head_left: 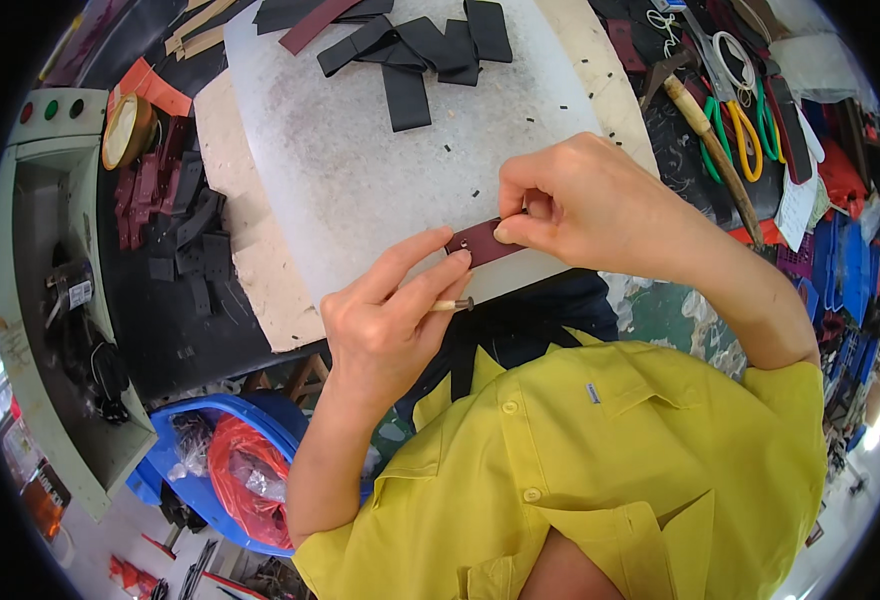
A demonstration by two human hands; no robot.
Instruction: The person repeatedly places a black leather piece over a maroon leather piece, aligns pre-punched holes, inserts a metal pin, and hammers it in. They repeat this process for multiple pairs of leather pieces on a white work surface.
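A short maroon strap (pixel 484 243), leather-like with small metal-looking fittings at its left end, lies across the near edge of the white work sheet (pixel 360 190). My left hand (pixel 375 315) has its fingertips pressed on that left end. Out of its curled lower fingers sticks a thin, pale rod (pixel 450 304) with a dark metal tip; the rest of it is hidden. The fingers of my right hand (pixel 600 205) are bent and pinch the strap's right part, covering that end. Several black straps (pixel 407 97) lie loosely piled at the sheet's far side.
To the left are stacks of maroon pieces (pixel 145 190) and black pieces (pixel 200 230), beside a tape roll (pixel 128 132). A hammer (pixel 705 130) and scissors (pixel 745 140) lie at right. A blue tub (pixel 185 490) stands below the table, near a grey metal cabinet (pixel 40 300).
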